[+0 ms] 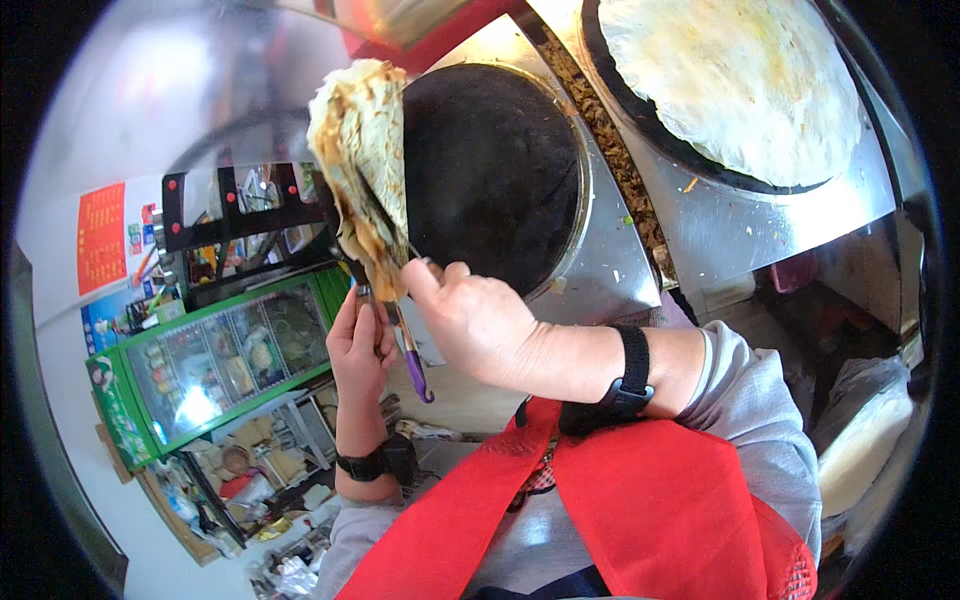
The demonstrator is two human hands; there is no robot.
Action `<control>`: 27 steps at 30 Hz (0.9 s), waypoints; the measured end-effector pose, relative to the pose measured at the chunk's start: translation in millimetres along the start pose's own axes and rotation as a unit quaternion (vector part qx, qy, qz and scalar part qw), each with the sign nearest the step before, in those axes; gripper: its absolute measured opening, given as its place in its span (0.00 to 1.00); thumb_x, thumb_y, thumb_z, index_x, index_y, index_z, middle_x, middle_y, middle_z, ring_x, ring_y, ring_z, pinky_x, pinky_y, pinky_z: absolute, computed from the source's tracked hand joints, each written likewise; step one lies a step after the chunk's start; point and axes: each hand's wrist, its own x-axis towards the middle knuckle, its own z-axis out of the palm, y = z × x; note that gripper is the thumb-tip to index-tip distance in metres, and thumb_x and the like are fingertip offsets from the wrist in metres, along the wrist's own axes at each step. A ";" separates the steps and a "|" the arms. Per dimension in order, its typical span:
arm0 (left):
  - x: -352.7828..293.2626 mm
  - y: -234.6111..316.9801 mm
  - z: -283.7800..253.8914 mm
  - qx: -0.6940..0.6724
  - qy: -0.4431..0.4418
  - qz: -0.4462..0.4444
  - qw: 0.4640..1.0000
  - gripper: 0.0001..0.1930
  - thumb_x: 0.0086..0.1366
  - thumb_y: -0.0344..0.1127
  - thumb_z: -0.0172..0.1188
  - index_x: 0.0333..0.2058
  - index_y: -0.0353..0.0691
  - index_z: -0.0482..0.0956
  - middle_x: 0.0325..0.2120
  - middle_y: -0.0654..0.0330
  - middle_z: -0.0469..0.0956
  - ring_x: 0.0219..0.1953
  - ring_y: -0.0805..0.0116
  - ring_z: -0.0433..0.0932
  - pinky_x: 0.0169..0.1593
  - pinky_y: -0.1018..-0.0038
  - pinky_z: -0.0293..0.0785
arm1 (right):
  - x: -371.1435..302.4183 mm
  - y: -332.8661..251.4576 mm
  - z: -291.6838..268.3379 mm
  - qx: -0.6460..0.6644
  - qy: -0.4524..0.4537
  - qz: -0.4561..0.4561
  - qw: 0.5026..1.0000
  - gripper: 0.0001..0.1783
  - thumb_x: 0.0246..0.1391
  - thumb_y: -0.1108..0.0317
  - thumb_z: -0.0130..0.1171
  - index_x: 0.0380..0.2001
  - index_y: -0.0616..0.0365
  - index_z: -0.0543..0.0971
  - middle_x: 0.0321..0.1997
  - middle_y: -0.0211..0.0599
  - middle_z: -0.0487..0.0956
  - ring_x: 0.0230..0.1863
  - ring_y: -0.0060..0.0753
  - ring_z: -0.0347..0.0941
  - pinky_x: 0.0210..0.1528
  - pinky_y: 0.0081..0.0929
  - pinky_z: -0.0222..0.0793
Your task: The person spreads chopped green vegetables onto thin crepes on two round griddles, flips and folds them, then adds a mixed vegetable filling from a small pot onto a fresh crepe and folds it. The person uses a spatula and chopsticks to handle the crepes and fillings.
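A folded, browned crepe hangs lifted at the left edge of a round black griddle. My right hand is closed at its lower end, gripping a thin dark spatula that lies against the crepe's face. Just left of it, my left hand closes round a tool with a metal neck, whose far part is hidden by the crepe. A slim handle with a purple hooked end sticks out between the hands; which hand holds it, I cannot tell.
A second griddle at the right bears a wide pale crepe. Brown crumbs fill the gap between the steel griddle tops. On the left stand a black rack and a green-framed glass case of food containers.
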 end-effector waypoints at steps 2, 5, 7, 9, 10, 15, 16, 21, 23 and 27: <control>-5.0 3.1 -3.8 -0.011 0.031 -0.011 0.999 0.22 0.71 0.31 0.46 0.62 0.38 0.60 0.28 0.63 0.70 0.18 0.81 0.63 0.16 0.84 0.57 | -0.6 -4.9 -4.1 0.025 0.017 -0.006 1.000 0.16 0.43 0.76 0.55 0.36 0.63 0.63 0.23 0.50 0.72 0.19 0.47 0.75 0.18 0.35 0.72; -6.6 -7.5 4.6 -0.009 0.022 -0.014 1.000 0.22 0.71 0.31 0.46 0.62 0.37 0.60 0.29 0.63 0.71 0.18 0.81 0.63 0.16 0.84 0.58 | -7.2 3.9 -13.5 0.013 -0.023 0.012 1.000 0.16 0.43 0.77 0.54 0.37 0.64 0.63 0.23 0.52 0.73 0.20 0.50 0.76 0.19 0.38 0.73; -4.9 -22.5 17.2 0.063 0.004 -0.008 0.998 0.22 0.69 0.31 0.49 0.61 0.38 0.63 0.30 0.64 0.71 0.18 0.82 0.65 0.17 0.84 0.59 | -14.8 20.7 -23.8 -0.002 -0.078 0.057 0.995 0.18 0.46 0.77 0.51 0.43 0.63 0.63 0.25 0.56 0.74 0.24 0.57 0.76 0.24 0.43 0.74; -6.9 -38.8 32.1 0.172 -0.034 -0.025 0.984 0.23 0.67 0.31 0.52 0.60 0.35 0.64 0.30 0.59 0.73 0.22 0.75 0.71 0.23 0.78 0.67 | -25.9 43.4 -39.4 0.076 -0.069 0.125 0.987 0.17 0.53 0.76 0.50 0.46 0.62 0.64 0.30 0.56 0.79 0.29 0.62 0.76 0.30 0.49 0.74; -4.8 -48.7 41.6 0.292 -0.045 0.144 0.944 0.23 0.66 0.30 0.54 0.59 0.34 0.64 0.30 0.56 0.73 0.25 0.70 0.73 0.28 0.75 0.69 | -33.4 55.1 -49.6 0.103 -0.070 0.183 0.975 0.18 0.54 0.75 0.52 0.49 0.60 0.65 0.29 0.55 0.79 0.31 0.56 0.78 0.30 0.45 0.74; -17.0 -79.8 53.4 0.314 -0.010 0.209 0.926 0.23 0.62 0.27 0.56 0.57 0.31 0.67 0.33 0.48 0.74 0.34 0.55 0.75 0.40 0.67 0.71 | -79.5 92.5 -113.2 0.193 -0.080 0.386 0.899 0.19 0.55 0.71 0.56 0.50 0.61 0.71 0.26 0.35 0.77 0.25 0.22 0.72 0.26 0.24 0.69; -20.1 -83.5 49.8 0.314 0.002 0.222 0.923 0.23 0.62 0.28 0.55 0.57 0.31 0.66 0.33 0.48 0.74 0.34 0.55 0.75 0.40 0.67 0.71 | -86.8 94.1 -123.9 0.205 -0.073 0.393 0.893 0.18 0.56 0.71 0.55 0.50 0.61 0.71 0.25 0.34 0.76 0.23 0.19 0.70 0.24 0.21 0.66; -25.2 -104.3 29.2 0.202 0.079 0.124 0.968 0.22 0.64 0.30 0.53 0.57 0.31 0.67 0.39 0.46 0.76 0.40 0.57 0.76 0.46 0.70 0.71 | -95.0 91.8 -146.4 0.172 0.027 0.396 0.902 0.17 0.57 0.71 0.54 0.49 0.64 0.71 0.23 0.30 0.75 0.21 0.15 0.66 0.20 0.16 0.61; -24.2 -113.5 25.8 0.179 0.076 0.154 0.969 0.23 0.67 0.29 0.50 0.60 0.33 0.64 0.27 0.63 0.68 0.26 0.76 0.66 0.29 0.79 0.63 | -89.2 89.2 -145.5 0.137 0.053 0.370 0.917 0.16 0.58 0.71 0.54 0.49 0.65 0.71 0.23 0.30 0.75 0.21 0.15 0.66 0.20 0.16 0.61; -26.4 -123.9 23.0 0.183 0.089 0.181 0.962 0.23 0.67 0.28 0.48 0.61 0.34 0.62 0.21 0.71 0.65 0.18 0.85 0.62 0.21 0.83 0.61 | -77.2 82.6 -141.5 0.129 0.026 0.324 0.937 0.16 0.60 0.72 0.51 0.51 0.61 0.69 0.21 0.26 0.72 0.16 0.11 0.60 0.17 0.12 0.53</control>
